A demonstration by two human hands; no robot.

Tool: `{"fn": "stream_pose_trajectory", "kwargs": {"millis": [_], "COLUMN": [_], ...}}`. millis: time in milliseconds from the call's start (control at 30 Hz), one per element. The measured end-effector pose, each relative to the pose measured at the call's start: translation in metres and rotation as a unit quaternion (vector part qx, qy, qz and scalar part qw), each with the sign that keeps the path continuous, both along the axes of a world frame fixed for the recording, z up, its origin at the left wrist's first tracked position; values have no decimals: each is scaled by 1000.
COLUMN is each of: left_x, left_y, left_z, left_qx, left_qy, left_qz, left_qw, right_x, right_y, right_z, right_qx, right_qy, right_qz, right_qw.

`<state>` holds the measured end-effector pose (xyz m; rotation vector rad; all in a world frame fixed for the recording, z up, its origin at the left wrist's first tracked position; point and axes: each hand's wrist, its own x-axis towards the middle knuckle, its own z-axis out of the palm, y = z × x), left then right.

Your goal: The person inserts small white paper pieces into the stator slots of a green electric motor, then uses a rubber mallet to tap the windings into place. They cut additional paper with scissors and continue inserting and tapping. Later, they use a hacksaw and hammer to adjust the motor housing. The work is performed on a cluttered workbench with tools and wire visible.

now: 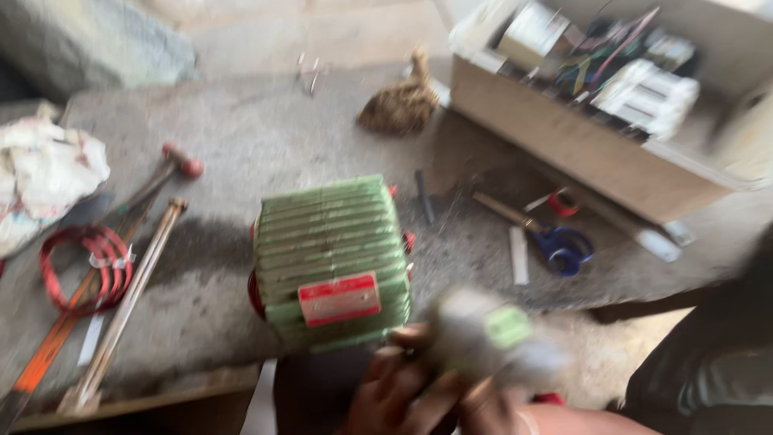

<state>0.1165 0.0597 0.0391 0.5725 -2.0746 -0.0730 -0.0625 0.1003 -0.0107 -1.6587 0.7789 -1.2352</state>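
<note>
Head view, the only one here, looks down on a rough grey concrete bench (pixel 241 137) where a green ribbed metal motor housing with a red label plate (pixel 330 259) stands close to the near edge. Both hands sit low in the picture and badly smeared. The left hand (pixel 394 395) is curled under a blurred grey roll-shaped object with a green patch (pixel 483 334); the right hand (pixel 491 407) is pressed against the same object from below, though whether its fingers are closed on it I cannot tell. The object hangs just beside the motor's near right corner, perhaps touching it. My worry is a slip: with so fast a movement the grip looks unsure, and the object could knock the housing or drop past the bench edge. Blue-handled scissors (pixel 560 246), a red wire coil (pixel 84 266) and long rods (pixel 129 290) lie well apart on either side.
</note>
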Motion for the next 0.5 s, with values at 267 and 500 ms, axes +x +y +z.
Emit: {"fn": "stream_pose_trajectory", "kwargs": {"millis": [267,500], "left_x": [120,132], "left_y": [-56,-143], "left_z": [-37,-94], "left_qx": [250,642], "left_qy": [284,428], "left_qz": [95,13], "left_qw": [921,637], "right_x": [-38,-9], "right_y": [-52,-86], "right_z": [-26,-33], "right_qx": [337,468], "right_qy": [-257,-310], "right_qz": [-211,-117], "right_qw": [881,820]}}
